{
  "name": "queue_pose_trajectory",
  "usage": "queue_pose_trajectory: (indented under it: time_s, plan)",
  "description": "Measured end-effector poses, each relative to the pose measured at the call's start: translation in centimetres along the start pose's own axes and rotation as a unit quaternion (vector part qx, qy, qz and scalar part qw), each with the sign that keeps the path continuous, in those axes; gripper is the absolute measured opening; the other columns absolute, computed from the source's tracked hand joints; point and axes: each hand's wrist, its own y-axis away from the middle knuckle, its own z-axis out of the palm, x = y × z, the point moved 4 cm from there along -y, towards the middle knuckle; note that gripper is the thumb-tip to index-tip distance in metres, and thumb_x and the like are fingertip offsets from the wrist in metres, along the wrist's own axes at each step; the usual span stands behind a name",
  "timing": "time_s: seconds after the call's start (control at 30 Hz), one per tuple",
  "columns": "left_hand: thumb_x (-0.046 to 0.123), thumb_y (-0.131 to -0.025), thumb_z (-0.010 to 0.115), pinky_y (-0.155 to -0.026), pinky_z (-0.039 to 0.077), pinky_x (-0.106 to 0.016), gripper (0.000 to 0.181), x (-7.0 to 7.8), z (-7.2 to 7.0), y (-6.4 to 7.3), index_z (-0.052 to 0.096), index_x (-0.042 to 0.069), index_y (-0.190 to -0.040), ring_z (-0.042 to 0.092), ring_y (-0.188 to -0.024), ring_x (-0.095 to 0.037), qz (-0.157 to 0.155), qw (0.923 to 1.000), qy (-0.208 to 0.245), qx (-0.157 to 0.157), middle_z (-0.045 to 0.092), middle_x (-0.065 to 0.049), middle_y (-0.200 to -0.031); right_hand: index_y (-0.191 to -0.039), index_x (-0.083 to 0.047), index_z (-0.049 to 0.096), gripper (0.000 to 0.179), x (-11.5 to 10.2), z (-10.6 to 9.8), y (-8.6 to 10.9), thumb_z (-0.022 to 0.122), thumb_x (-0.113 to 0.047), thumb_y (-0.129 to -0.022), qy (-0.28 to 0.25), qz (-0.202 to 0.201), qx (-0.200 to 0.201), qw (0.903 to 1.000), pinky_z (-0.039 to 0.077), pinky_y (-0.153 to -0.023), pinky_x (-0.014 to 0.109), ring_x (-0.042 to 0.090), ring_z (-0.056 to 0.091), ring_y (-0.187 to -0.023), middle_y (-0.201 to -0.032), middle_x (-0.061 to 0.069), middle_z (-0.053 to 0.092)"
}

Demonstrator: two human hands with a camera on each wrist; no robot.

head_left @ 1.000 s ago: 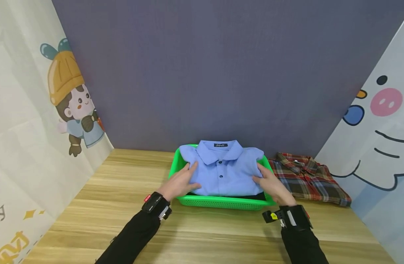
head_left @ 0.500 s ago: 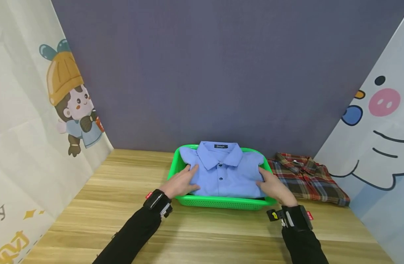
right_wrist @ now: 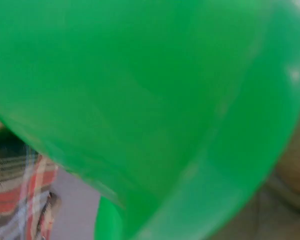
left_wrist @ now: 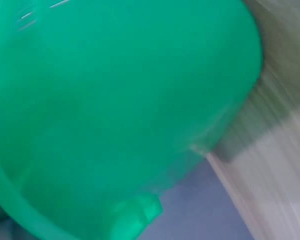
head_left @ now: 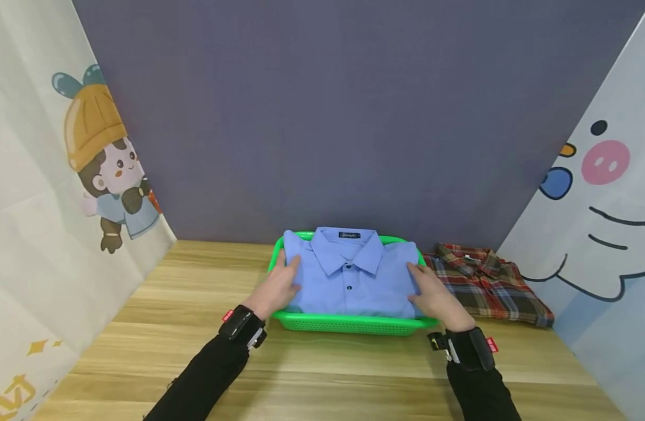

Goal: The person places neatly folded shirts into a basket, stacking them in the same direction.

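A folded light blue shirt (head_left: 348, 280) lies in the green basket (head_left: 348, 323), its collar toward the back wall and dark buttons facing up. My left hand (head_left: 273, 289) is at the basket's left side, fingers extended along the shirt's edge and thumb apart from them. At the right side, my right hand (head_left: 435, 297) touches the shirt's edge with relaxed fingers. Both wrist views are mostly filled by the blurred basket wall, green in the left wrist view (left_wrist: 130, 95) and in the right wrist view; neither shows the fingers clearly.
A folded plaid shirt (head_left: 487, 286) lies on the wooden table (head_left: 322, 374) just right of the basket. A dark grey panel (head_left: 311, 117) stands behind, and printed white panels flank the table on the left and right.
The blue shirt has settled lower and flatter in the basket. My left hand has slid left off its front toward the basket rim; my right hand's fingers have loosened at the shirt's side.
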Motion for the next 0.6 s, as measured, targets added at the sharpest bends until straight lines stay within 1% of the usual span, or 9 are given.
queue_pose_trajectory:
  time_s: [0.07, 0.13, 0.2, 0.23, 0.27, 0.33, 0.4, 0.5, 0.6]
  plan:
    - [0.003, -0.081, 0.069, -0.084, 0.055, -0.045, 0.07, 0.0, -0.2, 0.2, 0.034, -0.008, -0.141, 0.053, -0.108, -0.046, 0.008, 0.9999, -0.009, 0.006, 0.013, -0.048, -0.142, -0.143, 0.011, 0.027, 0.064, -0.1, 0.0, 0.1, 0.06, -0.008, -0.091, 0.023, -0.007, 0.001, 0.9997, 0.03, -0.1, 0.068, 0.055, 0.023, -0.127, -0.144, 0.038, 0.025]
    - [0.005, -0.081, 0.069, -0.086, 0.054, -0.046, 0.066, 0.0, -0.3, 0.4, 0.04, -0.008, -0.138, 0.05, -0.112, -0.047, 0.024, 0.9992, -0.029, 0.008, 0.015, -0.046, -0.143, -0.141, 0.01, 0.032, 0.061, -0.3, 0.1, 0.3, 0.059, -0.014, -0.092, 0.039, -0.011, 0.002, 0.9992, 0.026, -0.1, 0.071, 0.056, 0.022, -0.127, -0.145, 0.035, 0.027]
    - [0.01, -0.082, 0.07, -0.097, 0.045, -0.052, 0.06, -0.1, -0.3, 0.5, 0.046, -0.006, -0.135, 0.038, -0.123, -0.048, 0.04, 0.9973, -0.061, 0.006, 0.021, -0.043, -0.143, -0.141, 0.007, 0.034, 0.059, -0.3, 0.1, 0.4, 0.058, -0.017, -0.093, 0.052, -0.02, 0.006, 0.9984, 0.022, -0.098, 0.074, 0.056, 0.019, -0.128, -0.146, 0.033, 0.029]
    - [0.013, -0.082, 0.07, -0.101, 0.04, -0.055, 0.058, -0.1, -0.3, 0.5, 0.049, -0.005, -0.133, 0.03, -0.129, -0.048, 0.044, 0.9964, -0.073, 0.002, 0.023, -0.041, -0.144, -0.142, 0.005, 0.035, 0.059, -0.2, 0.1, 0.5, 0.057, -0.019, -0.094, 0.055, -0.024, 0.007, 0.9982, 0.021, -0.098, 0.075, 0.055, 0.017, -0.129, -0.147, 0.031, 0.028]
    - [0.016, -0.083, 0.07, -0.104, 0.035, -0.057, 0.056, -0.1, -0.3, 0.6, 0.051, -0.003, -0.132, 0.025, -0.131, -0.048, 0.045, 0.9953, -0.086, -0.005, 0.025, -0.039, -0.145, -0.143, 0.003, 0.034, 0.059, -0.2, 0.0, 0.6, 0.057, -0.02, -0.094, 0.057, -0.027, 0.006, 0.998, 0.019, -0.097, 0.076, 0.054, 0.014, -0.131, -0.148, 0.03, 0.028]
    - [0.021, -0.084, 0.07, -0.107, 0.028, -0.06, 0.055, -0.2, -0.2, 0.6, 0.053, -0.001, -0.132, 0.017, -0.135, -0.047, 0.043, 0.9938, -0.1, -0.023, 0.026, -0.035, -0.147, -0.145, 0.0, 0.033, 0.059, -0.1, 0.1, 0.8, 0.057, -0.02, -0.094, 0.06, -0.038, 0.004, 0.9975, 0.016, -0.097, 0.078, 0.054, 0.009, -0.133, -0.15, 0.029, 0.025]
    - [0.027, -0.086, 0.068, -0.109, 0.024, -0.062, 0.056, -0.4, -0.1, 0.7, 0.052, 0.002, -0.133, 0.012, -0.137, -0.045, 0.035, 0.9928, -0.106, -0.042, 0.025, -0.031, -0.149, -0.146, -0.002, 0.032, 0.059, 0.1, 0.2, 1.1, 0.056, -0.019, -0.095, 0.061, -0.046, -0.002, 0.9971, 0.015, -0.097, 0.079, 0.053, 0.006, -0.134, -0.151, 0.028, 0.024]
    - [0.032, -0.087, 0.066, -0.11, 0.02, -0.062, 0.058, -0.5, 0.0, 0.8, 0.051, 0.003, -0.135, 0.008, -0.138, -0.043, 0.022, 0.9916, -0.11, -0.064, 0.025, -0.028, -0.15, -0.147, -0.006, 0.03, 0.058, 0.3, 0.4, 1.3, 0.054, -0.014, -0.095, 0.06, -0.06, -0.006, 0.9964, 0.014, -0.097, 0.079, 0.053, 0.006, -0.134, -0.151, 0.028, 0.023]
    - [0.035, -0.089, 0.063, -0.11, 0.017, -0.063, 0.058, -0.6, 0.1, 0.8, 0.05, 0.005, -0.136, 0.008, -0.139, -0.042, 0.009, 0.9898, -0.116, -0.082, 0.026, -0.027, -0.15, -0.148, -0.011, 0.031, 0.055, 0.6, 0.6, 1.4, 0.051, -0.011, -0.097, 0.058, -0.065, -0.003, 0.9962, 0.012, -0.1, 0.077, 0.052, 0.004, -0.134, -0.152, 0.026, 0.023]
